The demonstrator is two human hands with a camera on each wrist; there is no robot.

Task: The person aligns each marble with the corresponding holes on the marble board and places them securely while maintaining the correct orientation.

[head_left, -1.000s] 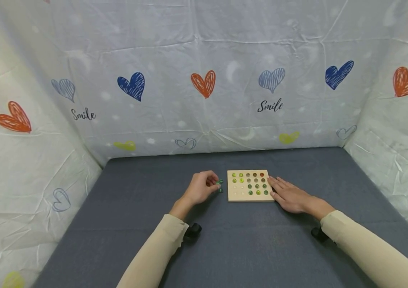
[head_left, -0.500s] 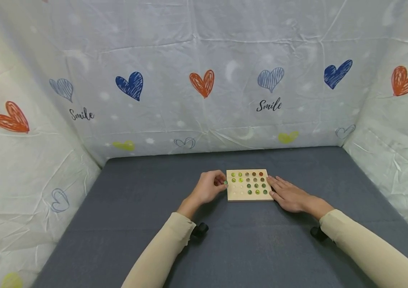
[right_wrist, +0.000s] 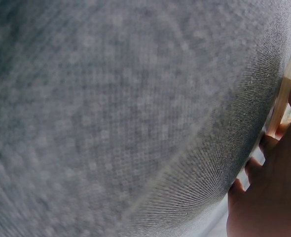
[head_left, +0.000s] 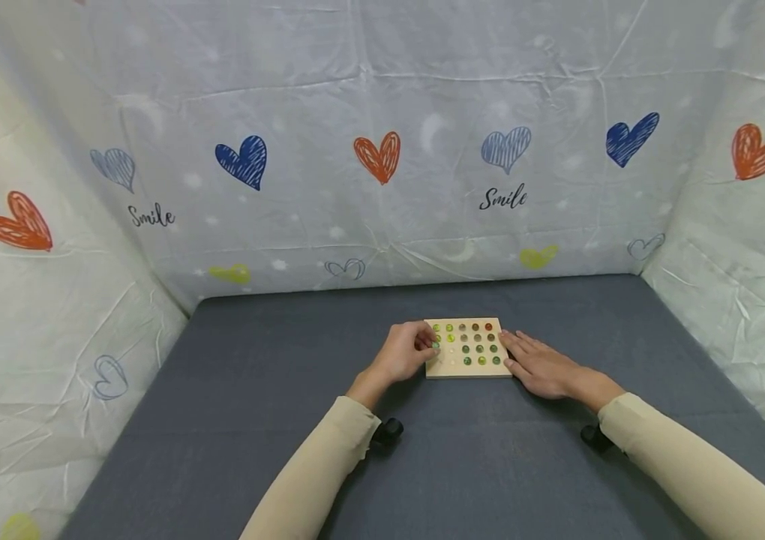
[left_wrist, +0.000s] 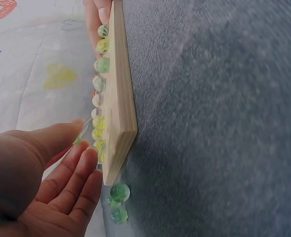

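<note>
A pale wooden board point(head_left: 446, 370) lies on the dark cloth, with green, yellow and reddish-brown glass marbles point(head_left: 480, 349) sitting in rows of hollows. Over its left edge, my left hand point(head_left: 406, 352) pinches a green marble point(head_left: 436, 346) between thumb and fingertips, above the front-left hollows. The left wrist view shows only a sliver of that marble between the fingers. My right hand point(head_left: 544, 369) rests with extended fingers against the board's right edge; the right wrist view catches those fingers beside the board's side point(right_wrist: 282, 101).
Loose green marbles point(left_wrist: 120, 192) lie on the cloth just off the board's left end; in the head view my left hand hides them. A grey table cloth point(head_left: 274, 390) spreads all round. Behind it hangs a white curtain point(head_left: 436, 225) printed with hearts.
My left hand has picked up a green marble from beside the board and carried it right, over the board's left edge. My right hand has stayed at the right edge.
</note>
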